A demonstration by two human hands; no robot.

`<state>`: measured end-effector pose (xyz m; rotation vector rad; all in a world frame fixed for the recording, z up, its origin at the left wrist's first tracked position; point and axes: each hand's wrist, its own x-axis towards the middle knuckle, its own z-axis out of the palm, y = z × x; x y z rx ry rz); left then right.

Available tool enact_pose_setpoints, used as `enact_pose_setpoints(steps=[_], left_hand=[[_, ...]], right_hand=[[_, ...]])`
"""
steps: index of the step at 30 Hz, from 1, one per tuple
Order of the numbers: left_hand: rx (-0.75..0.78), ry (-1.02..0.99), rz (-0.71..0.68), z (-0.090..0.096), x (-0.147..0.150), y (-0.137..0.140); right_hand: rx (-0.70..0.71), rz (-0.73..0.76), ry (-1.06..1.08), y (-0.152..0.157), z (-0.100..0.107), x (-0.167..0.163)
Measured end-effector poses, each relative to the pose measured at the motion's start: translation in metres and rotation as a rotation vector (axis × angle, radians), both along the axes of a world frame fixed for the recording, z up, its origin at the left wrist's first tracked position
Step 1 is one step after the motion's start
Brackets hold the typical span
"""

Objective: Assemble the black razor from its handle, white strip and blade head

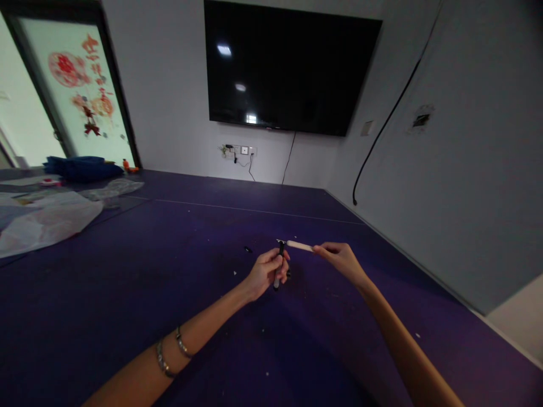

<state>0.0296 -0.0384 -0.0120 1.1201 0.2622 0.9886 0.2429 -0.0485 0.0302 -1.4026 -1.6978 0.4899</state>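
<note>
Two hands worked a pen and a pale stick above the purple floor.

The left hand [265, 272] closed its grip on a dark pen [279, 270] held nearly upright — the right hand [339, 257] pinched a pale stick [299, 245], its tip meeting the pen's top; a small dark piece [248, 249] lay nearby on the floor [169, 294].
</note>
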Motion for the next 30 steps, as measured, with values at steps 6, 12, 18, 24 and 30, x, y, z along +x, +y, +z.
enact_pose_setpoints(steps=[6, 12, 18, 24, 30], left_hand=[[-0.123, -0.118, -0.147, 0.004, -0.002, -0.003], [-0.257, -0.212, -0.203, 0.011, -0.004, -0.011], [-0.331, -0.225, -0.209, 0.010, -0.001, -0.014], [-0.343, -0.207, -0.203, 0.009, -0.001, -0.014], [-0.329, -0.208, -0.218, 0.008, -0.001, -0.013]], right_hand=[[0.001, 0.015, 0.021, -0.002, 0.001, -0.011], [-0.025, -0.008, 0.005, 0.000, -0.003, -0.006], [0.013, -0.007, 0.019, -0.004, 0.005, -0.013], [-0.008, -0.023, -0.005, -0.005, 0.006, -0.010], [-0.013, -0.020, 0.009, -0.005, 0.008, -0.010]])
